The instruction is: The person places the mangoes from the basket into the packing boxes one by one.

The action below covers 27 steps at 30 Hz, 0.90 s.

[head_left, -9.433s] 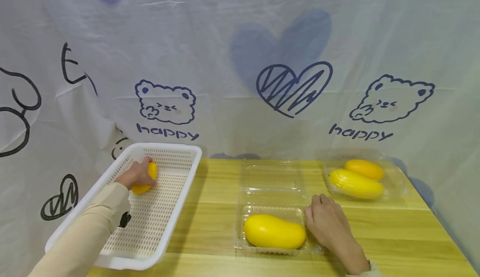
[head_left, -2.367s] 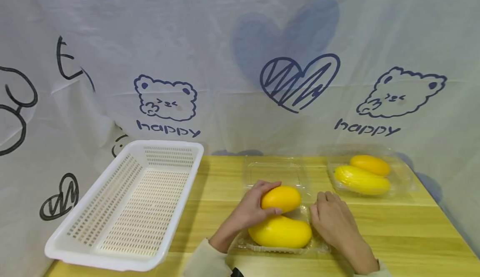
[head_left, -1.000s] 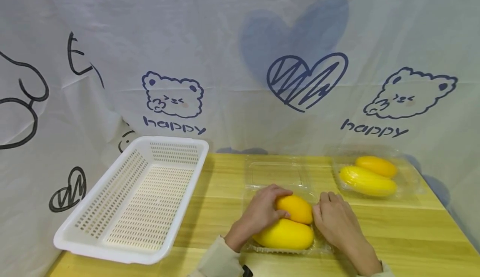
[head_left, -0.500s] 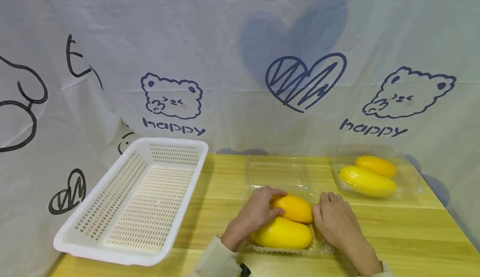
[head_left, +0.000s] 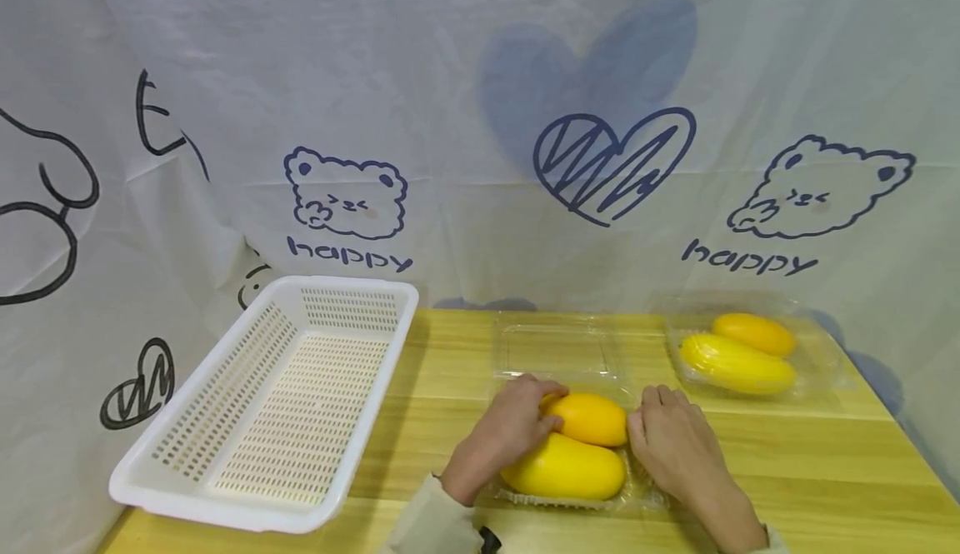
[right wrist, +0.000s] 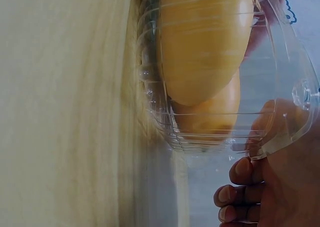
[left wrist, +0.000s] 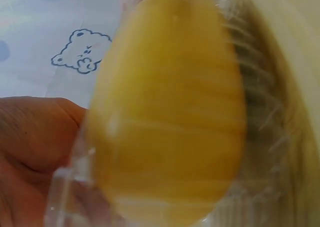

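In the head view my left hand (head_left: 510, 425) grips the left end of an orange-yellow mango (head_left: 592, 419), thumb and fingers around it. The mango lies in a clear plastic clamshell box (head_left: 562, 501), behind a larger, smooth yellow fruit (head_left: 573, 466) shaped like a papaya. My right hand (head_left: 675, 446) is at the box's right edge; in the right wrist view its thumb and curled fingers (right wrist: 242, 169) pinch the clear rim. The left wrist view shows the big yellow fruit (left wrist: 170, 107) through the box wall, with part of my left hand (left wrist: 35, 147) beside it.
The box's lid (head_left: 555, 347) lies folded back toward the cloth backdrop (head_left: 465, 229). A white perforated basket (head_left: 375, 387) stands at left. Back right, another clear box (head_left: 817, 362) holds an orange-yellow fruit (head_left: 753, 334) and a longer yellow one (head_left: 738, 364) on the wooden table (head_left: 810, 471).
My left hand has taken the mango out of the white basket, carried it right and lowered it into the box behind the larger fruit. My right hand has stayed at the box's edge.
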### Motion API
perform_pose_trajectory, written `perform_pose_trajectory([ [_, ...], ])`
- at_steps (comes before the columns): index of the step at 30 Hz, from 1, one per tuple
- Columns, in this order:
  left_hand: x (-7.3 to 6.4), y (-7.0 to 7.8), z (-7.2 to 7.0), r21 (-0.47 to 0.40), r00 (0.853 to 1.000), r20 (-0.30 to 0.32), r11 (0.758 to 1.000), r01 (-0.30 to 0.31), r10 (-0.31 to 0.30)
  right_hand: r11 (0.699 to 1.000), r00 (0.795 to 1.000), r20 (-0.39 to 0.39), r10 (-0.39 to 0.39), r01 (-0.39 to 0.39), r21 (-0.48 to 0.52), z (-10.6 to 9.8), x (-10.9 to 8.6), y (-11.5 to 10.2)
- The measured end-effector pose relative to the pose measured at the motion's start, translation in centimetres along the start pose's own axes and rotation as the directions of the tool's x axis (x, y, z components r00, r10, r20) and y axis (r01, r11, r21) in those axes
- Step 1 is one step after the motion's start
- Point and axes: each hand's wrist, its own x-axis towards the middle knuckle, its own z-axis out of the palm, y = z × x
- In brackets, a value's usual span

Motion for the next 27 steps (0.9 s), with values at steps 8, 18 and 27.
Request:
perform_pose_trajectory([
  [8, 0.0, -1.4, -2.0, -0.122, 0.999, -0.043, 0.992, 0.002, -0.007, 1.000, 1.000, -0.008, -0.006, 0.006, 0.000, 0.0, 0.0, 0.0],
  [18, 0.3, -4.8, -4.1, -0.199, 0.960, -0.273, 0.980, 0.000, -0.056, 1.000, 1.000, 0.016, 0.009, -0.010, 0.009, 0.0, 0.0, 0.0],
  [27, 1.0, -7.6, -3.4, -0.484, 0.946, -0.220, 0.869, 0.105, -0.237, 1.000, 1.000, 0.018, 0.011, -0.012, 0.013, 0.0, 0.0, 0.0],
])
